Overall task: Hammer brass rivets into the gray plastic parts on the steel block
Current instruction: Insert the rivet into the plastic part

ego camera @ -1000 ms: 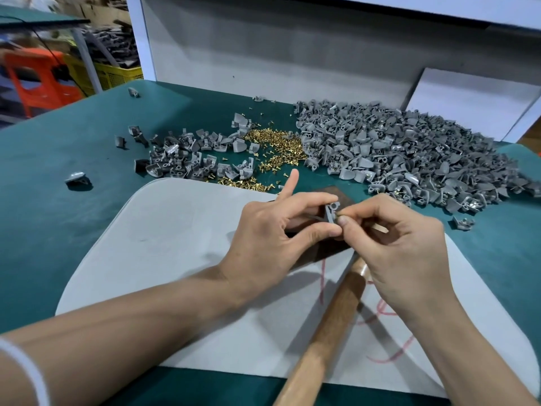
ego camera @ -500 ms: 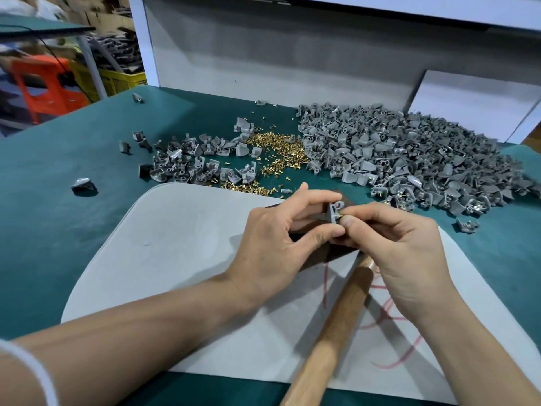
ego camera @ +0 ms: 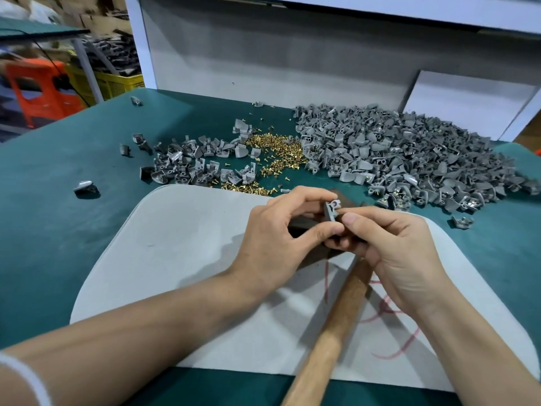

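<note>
At the far left, behind the green table (ego camera: 58, 230), stand an orange stool (ego camera: 38, 92) and a yellow crate (ego camera: 117, 83), both a little blurred. One single gray piece (ego camera: 85, 187) lies alone on the table, well apart from the rest. To the right of it there is a small heap of gray parts (ego camera: 193, 165), and just beside this heap the brass rivets (ego camera: 275, 153) lie scattered, between the small heap and the large heap of gray parts (ego camera: 409, 159).

A white mat (ego camera: 175, 244) lies on the near part of the table. The left hand (ego camera: 275, 244) is over it, with the index finger above and the thumb below, curled. Together they pinch the gray plastic part (ego camera: 332, 210). The part stands upright between these two fingertips, at the right end of the hand, its holes facing the camera. It is held a little above the steel block (ego camera: 314, 257), which is dark and mostly hidden under both hands.

The right hand (ego camera: 395, 250) meets the part from the other side. Its thumb and index finger are curled and close on the right edge of the part, touching the tip of the left thumb. Whether a rivet is between these fingertips is too small to tell. The wooden hammer handle (ego camera: 330, 341) runs from the near edge up under the right palm; I cannot tell if the lower fingers hold it. At the far right a white board (ego camera: 468, 104) leans on the wall.
</note>
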Available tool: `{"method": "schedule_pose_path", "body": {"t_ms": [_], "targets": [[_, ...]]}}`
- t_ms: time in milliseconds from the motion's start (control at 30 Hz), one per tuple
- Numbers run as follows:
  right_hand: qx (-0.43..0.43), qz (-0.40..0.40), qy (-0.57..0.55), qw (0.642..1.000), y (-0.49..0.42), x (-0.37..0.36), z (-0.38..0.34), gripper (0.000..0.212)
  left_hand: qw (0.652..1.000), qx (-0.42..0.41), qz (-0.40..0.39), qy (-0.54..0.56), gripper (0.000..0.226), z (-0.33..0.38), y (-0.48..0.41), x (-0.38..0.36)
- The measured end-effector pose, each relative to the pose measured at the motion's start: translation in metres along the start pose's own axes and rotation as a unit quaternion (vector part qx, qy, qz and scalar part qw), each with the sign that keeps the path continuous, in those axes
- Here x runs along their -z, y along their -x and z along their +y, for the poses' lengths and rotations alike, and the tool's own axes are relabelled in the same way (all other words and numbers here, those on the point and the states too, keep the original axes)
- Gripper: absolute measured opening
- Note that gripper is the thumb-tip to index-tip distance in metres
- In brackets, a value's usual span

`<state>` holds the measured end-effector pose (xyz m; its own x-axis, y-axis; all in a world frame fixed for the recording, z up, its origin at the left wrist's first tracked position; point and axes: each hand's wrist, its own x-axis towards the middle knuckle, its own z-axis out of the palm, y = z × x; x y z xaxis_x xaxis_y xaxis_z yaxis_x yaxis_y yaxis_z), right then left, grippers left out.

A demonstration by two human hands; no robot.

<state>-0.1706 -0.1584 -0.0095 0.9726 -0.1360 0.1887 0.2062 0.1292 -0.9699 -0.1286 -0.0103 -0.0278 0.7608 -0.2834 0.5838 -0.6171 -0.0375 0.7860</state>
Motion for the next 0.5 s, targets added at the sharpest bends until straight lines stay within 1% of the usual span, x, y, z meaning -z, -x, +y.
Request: {"method": "schedule_pose_path", "body": {"t_ms": [133,233,267,333,400,433,500], "targets": [[0.045,0.040,0.064,0.996,0.0023,-0.0057,-0.0002,0.010,0.999,-0.015,-0.003,-0.036,0.032,0.0000,0.0006,-0.0003],[0.097,0.072,0.111,0.986,0.0043,-0.0102,-0.0005,0.002,0.999,-0.019,0.001,-0.030,0.030,0.0000,0.0018,0.0004],[0.114,0.083,0.136,0.981,0.0044,-0.0099,0.0003,0.006,1.000,-0.017,0.003,-0.023,0.027,-0.0001,0.0023,0.0003],[0.141,0.096,0.199,0.965,0.0038,-0.0065,0.0026,0.014,1.000,-0.009,0.010,-0.009,0.019,-0.0013,0.0033,-0.0007],[0.159,0.094,0.237,0.954,0.0034,-0.0055,0.0052,0.017,1.000,0.004,0.020,-0.002,0.015,-0.0034,0.0047,-0.0018],[0.175,0.092,0.267,0.943,0.0031,-0.0057,0.0063,0.018,1.000,0.012,0.025,0.001,0.015,-0.0045,0.0053,-0.0022],[0.211,0.086,0.348,0.909,0.0008,-0.0074,0.0071,0.019,0.999,0.027,0.035,-0.004,0.015,-0.0059,0.0049,-0.0020]]}}
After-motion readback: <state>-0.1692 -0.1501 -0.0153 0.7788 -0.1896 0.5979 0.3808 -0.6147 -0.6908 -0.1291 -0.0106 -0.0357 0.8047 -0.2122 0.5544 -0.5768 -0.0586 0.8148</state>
